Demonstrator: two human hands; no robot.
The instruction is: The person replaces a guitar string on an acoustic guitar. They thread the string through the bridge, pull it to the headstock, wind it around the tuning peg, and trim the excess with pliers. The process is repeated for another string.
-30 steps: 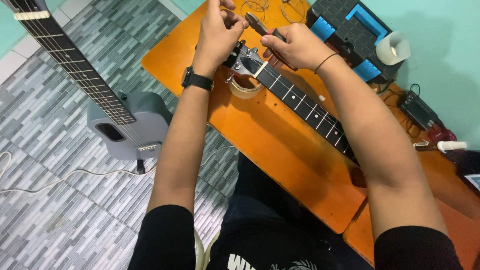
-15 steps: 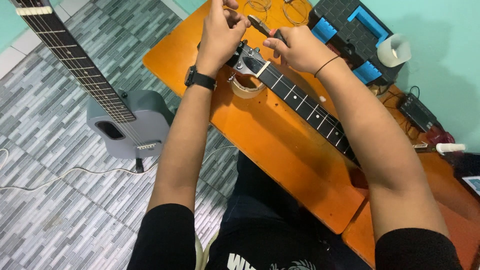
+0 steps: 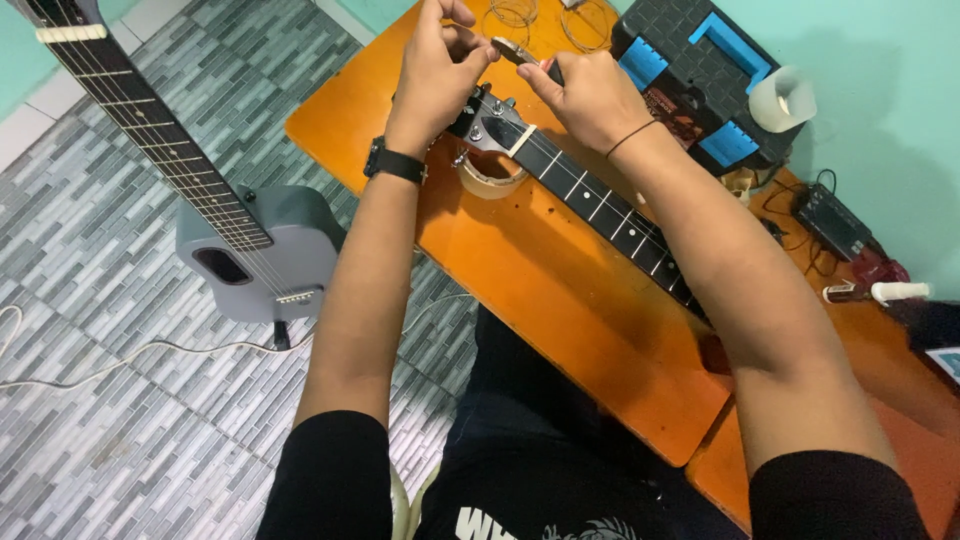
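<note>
A guitar neck (image 3: pixel 590 195) with a dark fretboard lies across the orange table (image 3: pixel 540 300). Its headstock (image 3: pixel 487 122) rests on a roll of tape (image 3: pixel 490 178). My left hand (image 3: pixel 438 62), with a black watch on the wrist, is closed in a pinch just above the headstock; what it pinches is too thin to see. My right hand (image 3: pixel 585 95) grips a small cutter tool (image 3: pixel 522 55) whose tip points toward the left hand's fingers.
A grey guitar (image 3: pixel 250 250) stands on the tiled floor at the left, with a cable beside it. A black and blue tool case (image 3: pixel 700 70), a white tape roll (image 3: pixel 782 98), coiled strings (image 3: pixel 585 22) and small electronics (image 3: pixel 830 222) sit at the table's far side.
Both hands stay at the headstock with only small shifts. The view has drifted slightly.
</note>
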